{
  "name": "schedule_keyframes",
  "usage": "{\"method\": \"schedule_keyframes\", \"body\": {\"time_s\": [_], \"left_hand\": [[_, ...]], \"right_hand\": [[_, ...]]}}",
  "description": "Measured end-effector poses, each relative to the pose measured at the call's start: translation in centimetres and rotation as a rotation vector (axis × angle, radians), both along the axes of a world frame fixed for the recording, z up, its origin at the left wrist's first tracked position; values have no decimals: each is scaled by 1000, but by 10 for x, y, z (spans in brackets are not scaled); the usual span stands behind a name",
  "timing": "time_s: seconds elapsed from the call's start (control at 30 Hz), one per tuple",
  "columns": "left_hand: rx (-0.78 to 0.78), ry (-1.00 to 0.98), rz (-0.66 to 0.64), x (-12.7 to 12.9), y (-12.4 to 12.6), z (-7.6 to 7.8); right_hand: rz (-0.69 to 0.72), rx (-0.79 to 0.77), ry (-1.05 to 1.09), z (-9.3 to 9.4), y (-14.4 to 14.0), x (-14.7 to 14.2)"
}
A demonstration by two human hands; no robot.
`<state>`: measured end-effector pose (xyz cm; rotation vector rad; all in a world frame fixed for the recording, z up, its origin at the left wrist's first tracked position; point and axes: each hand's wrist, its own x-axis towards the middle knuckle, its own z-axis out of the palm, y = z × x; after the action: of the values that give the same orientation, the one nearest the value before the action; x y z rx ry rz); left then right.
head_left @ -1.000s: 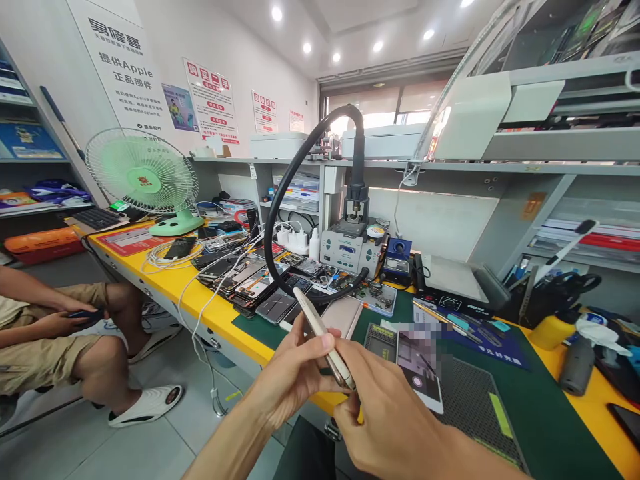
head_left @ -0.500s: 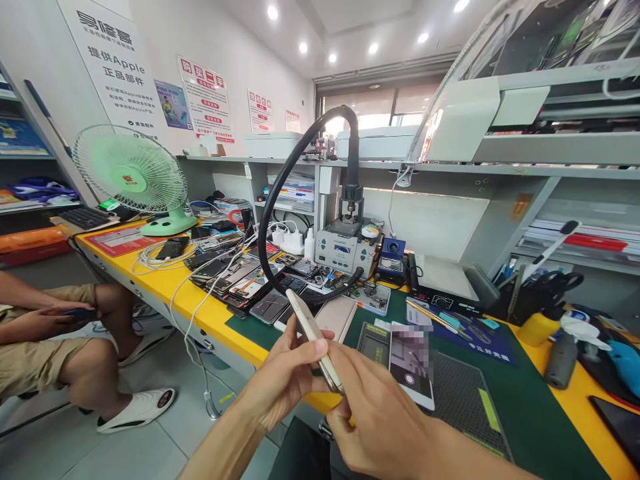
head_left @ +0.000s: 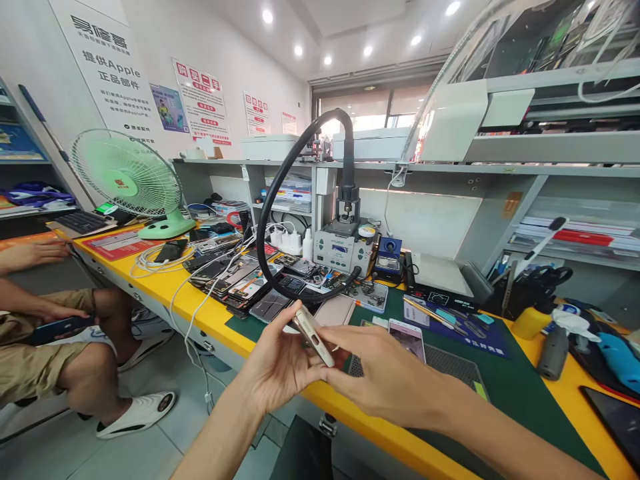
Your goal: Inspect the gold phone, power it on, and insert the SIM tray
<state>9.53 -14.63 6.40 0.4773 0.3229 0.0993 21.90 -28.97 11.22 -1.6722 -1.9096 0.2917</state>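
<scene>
White walls (head_left: 45, 80) hung with posters (head_left: 203, 100), round ceiling lights (head_left: 267, 15) overhead, a bright window (head_left: 380, 120) at the far end, grey floor tiles (head_left: 100, 453), a long yellow workbench (head_left: 165, 283) under grey shelves (head_left: 550, 143)

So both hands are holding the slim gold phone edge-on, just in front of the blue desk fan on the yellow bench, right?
Not quite: the desk fan is pale green, not blue, as the head view shows. Left hand and right hand do hold the slim gold phone edge-on.

One fan (head_left: 127, 180) — two hands (head_left: 280, 363).
</scene>
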Motion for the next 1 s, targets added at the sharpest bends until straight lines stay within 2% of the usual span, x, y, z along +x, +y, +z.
{"method": "schedule_keyframes", "body": {"time_s": [0.23,0.57,0.83,1.0], "left_hand": [[-77,36,-23,0,-2,-3],[-122,2,-42,-8,-4,-22],[-133,-35,-63,-16,-7,-31],[-131,-75,-95,-21,-9,-39]], "right_hand": [[52,-86,-26,6,-9,4],[124,-79,-258,-11,-21,-5],[220,115,-538,-30,-24,-10],[132,349,-544,-49,-25,-15]]}}
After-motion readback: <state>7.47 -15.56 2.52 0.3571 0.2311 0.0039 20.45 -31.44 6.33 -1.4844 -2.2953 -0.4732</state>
